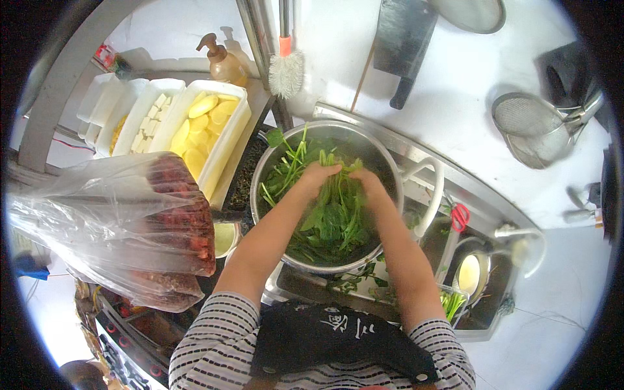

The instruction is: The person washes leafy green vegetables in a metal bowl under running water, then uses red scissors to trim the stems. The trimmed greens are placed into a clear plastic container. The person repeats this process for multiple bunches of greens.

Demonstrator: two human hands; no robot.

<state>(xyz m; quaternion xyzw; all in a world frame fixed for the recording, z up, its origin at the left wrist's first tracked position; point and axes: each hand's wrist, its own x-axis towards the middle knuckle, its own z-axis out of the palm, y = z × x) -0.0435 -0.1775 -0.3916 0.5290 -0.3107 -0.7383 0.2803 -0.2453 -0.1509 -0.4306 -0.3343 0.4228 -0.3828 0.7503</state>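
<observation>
A large round stainless steel basin [258, 195] rests over the sink in front of me, with leafy greens [334, 222] inside. My left hand [319, 175] grips green stems from the left, thumb on top. Close by on the right, my right hand [364, 181] holds the same bunch, its fingers partly hidden among the stems. Leaves hang from the bunch towards me, and more loose greens lie along the basin's left side. Whether the basin holds water is hard to tell.
Plastic tubs of sliced potato [199, 131] and white cubes [151, 122] stand left. A plastic bag of red meat [180, 219] bulges nearby. A white curved faucet [436, 195] and red-handled scissors [459, 217] are right. A cleaver [404, 44] and a mesh strainer [526, 117] hang on the wall.
</observation>
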